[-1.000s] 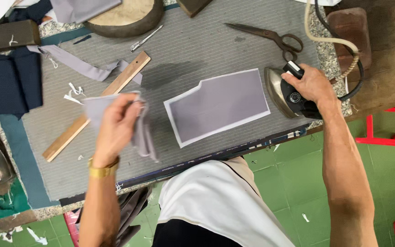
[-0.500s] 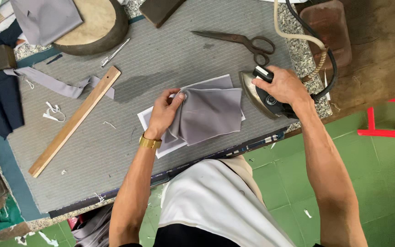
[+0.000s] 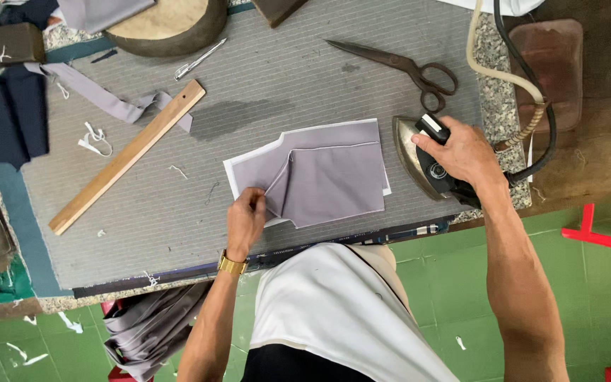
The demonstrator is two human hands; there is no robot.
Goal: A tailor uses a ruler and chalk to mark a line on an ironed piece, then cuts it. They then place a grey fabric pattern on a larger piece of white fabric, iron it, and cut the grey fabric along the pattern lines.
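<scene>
Grey padded tabletop (image 3: 178, 212) fills my view. At centre, grey fabric piece (image 3: 334, 180) lies on its white pattern; left hand (image 3: 246, 221) pinches its edge, right hand (image 3: 464, 152) grips the iron (image 3: 419, 159), pressing not begun, I judge.

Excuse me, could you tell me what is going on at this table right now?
A person stands at a grey padded table. Their left hand pinches the edge of a grey fabric piece laid over another white-edged piece, while their right hand grips an iron resting beside it. Scissors and a wooden ruler lie nearby.
</scene>
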